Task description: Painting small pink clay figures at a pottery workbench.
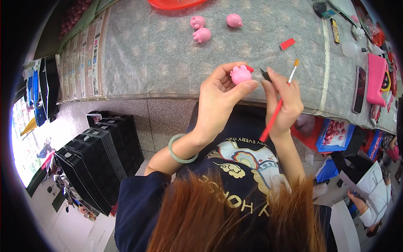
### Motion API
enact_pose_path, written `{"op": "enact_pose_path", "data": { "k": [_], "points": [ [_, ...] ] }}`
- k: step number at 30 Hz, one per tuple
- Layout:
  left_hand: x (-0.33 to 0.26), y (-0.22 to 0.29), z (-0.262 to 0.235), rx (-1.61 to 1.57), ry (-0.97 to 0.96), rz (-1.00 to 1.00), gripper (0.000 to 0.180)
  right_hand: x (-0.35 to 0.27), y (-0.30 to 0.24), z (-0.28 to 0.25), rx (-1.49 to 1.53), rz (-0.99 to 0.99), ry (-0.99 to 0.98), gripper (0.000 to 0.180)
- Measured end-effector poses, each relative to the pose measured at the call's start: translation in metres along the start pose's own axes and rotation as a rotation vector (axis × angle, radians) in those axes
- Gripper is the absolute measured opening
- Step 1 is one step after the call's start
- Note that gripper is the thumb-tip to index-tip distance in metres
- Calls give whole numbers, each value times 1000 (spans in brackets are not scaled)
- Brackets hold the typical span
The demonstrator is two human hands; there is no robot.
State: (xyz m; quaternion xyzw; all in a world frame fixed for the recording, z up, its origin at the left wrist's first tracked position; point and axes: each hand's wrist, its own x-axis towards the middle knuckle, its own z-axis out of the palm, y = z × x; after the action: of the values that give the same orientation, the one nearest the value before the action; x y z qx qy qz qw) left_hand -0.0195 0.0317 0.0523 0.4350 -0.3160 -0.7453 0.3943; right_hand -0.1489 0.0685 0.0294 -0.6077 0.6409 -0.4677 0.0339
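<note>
Pink pig figure (240, 74) sits pinched in the left hand (218, 98), thumb under it at about 5 o'clock and the fingers curled behind, held up in front of the grey-covered table edge (168, 63). A small red part shows at the figure's 2 o'clock side; whether that is fresh paint or a moulded piece I cannot tell. The right hand (282, 103) is closed around a red-handled paintbrush (277, 107), whose handle runs down toward 7 o'clock and whose bristle end points up toward 1 o'clock, away from the figure. The same hand also pinches a small dark object (265, 74) between thumb and forefinger, just beside the pig; what it is stays unclear.

Judging by how things lie, the work looks partway along. Three more pink pigs (201, 29) rest on the table at 12 o'clock from the hands, near a red tray (176, 4) at the top edge, and they could be finished pieces or ones waiting; the picture does not settle it. A blue bin (336, 132) of further pink pieces sits at 4 o'clock under the table, which suggests plenty remains. With the bristles turned away from the held pig, no paint is going on at this moment.
</note>
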Motion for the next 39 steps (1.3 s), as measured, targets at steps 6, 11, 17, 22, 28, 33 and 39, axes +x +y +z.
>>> {"op": "enact_pose_path", "data": {
  "k": [6, 11, 17, 22, 28, 33, 39],
  "points": [
    [-1, 2, -1, -41, -42, -2, 39, 7, -14, -24, 406, 505, -315, 19],
    [-2, 3, -1, -51, -70, -3, 40, 13, -17, -28, 386, 519, -456, 19],
    [-2, 3, -1, -37, -94, 5, 40, 16, -18, -28, 415, 548, -467, 19],
    [-4, 1, 1, 90, -61, 95, 38, 8, -15, -20, 404, 467, -328, 19],
    [-5, -6, 1, 93, 14, 153, 38, 4, -14, -10, 153, 154, -224, 20],
    [-8, -3, 4, 20, 44, 137, 37, 6, -8, -2, -1, 21, -98, 21],
    [-2, -2, 1, -67, 20, 105, 37, 13, -9, -23, 288, 446, -214, 19]
  ]
}}
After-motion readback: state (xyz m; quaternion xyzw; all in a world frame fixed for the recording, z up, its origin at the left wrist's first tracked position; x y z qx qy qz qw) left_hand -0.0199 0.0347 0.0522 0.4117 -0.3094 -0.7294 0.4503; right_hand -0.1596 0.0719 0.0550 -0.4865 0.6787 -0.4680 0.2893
